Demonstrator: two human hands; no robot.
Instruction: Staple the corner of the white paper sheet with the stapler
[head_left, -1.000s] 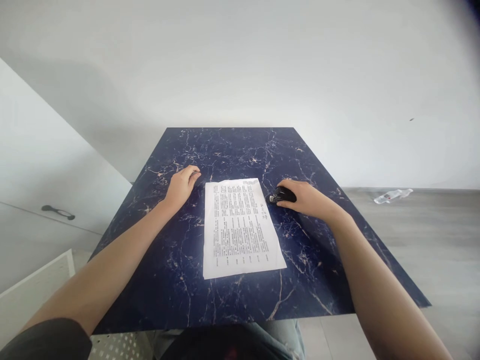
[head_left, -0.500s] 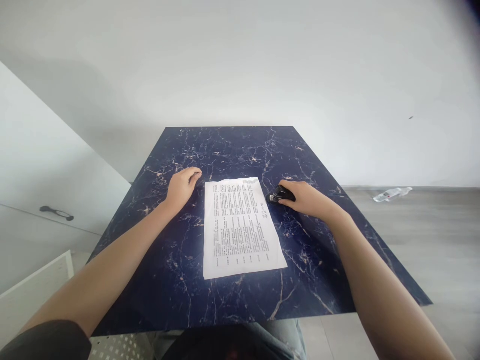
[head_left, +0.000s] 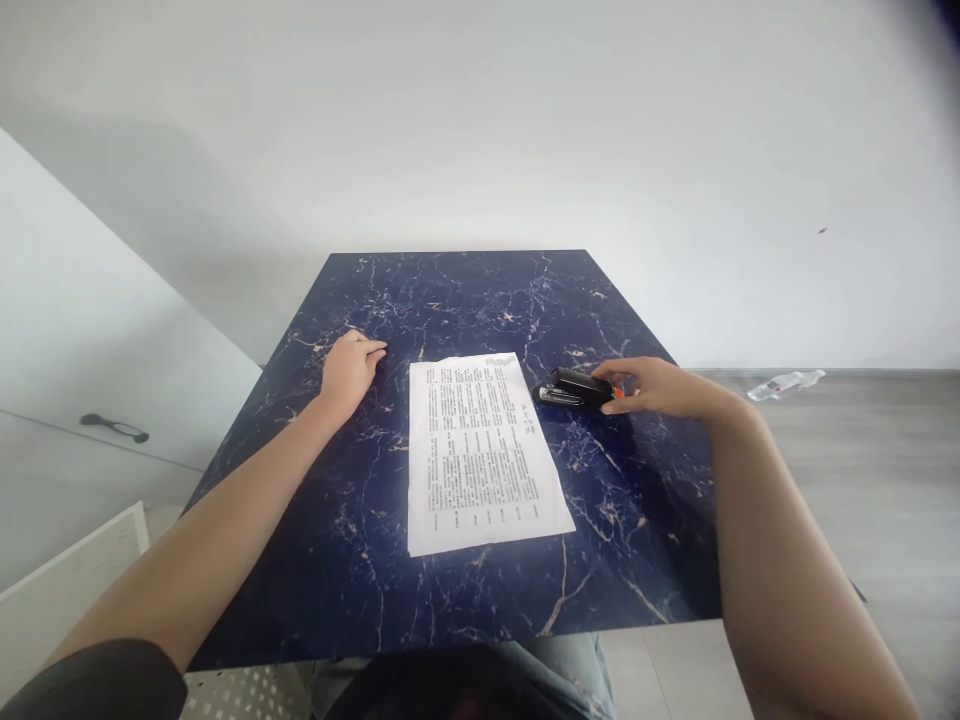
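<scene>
A black stapler [head_left: 574,388] lies on the dark blue marbled tabletop, its nose pointing left toward the paper. My right hand [head_left: 649,385] is at the stapler's rear end, with thumb and fingers apart on either side of it; a bit of orange shows between them. Printed sheets of paper [head_left: 480,460] lie flat in the middle, text turned sideways, with handwriting near the right edge. Left of the paper, my left hand [head_left: 351,372] rests on the table, loosely open with nothing in it, fingertips pointing right.
The marbled table [head_left: 465,295] reaches back to a white wall. A clear plastic packet or bottle [head_left: 784,385] lies on the floor to the right. At left stands a white cabinet front with a dark handle [head_left: 114,428], near a white perforated panel [head_left: 82,570].
My right hand has slid back to the right off the stapler's body, uncovering more of it; the stapler stays in place. My left hand has shifted slightly left, away from the paper.
</scene>
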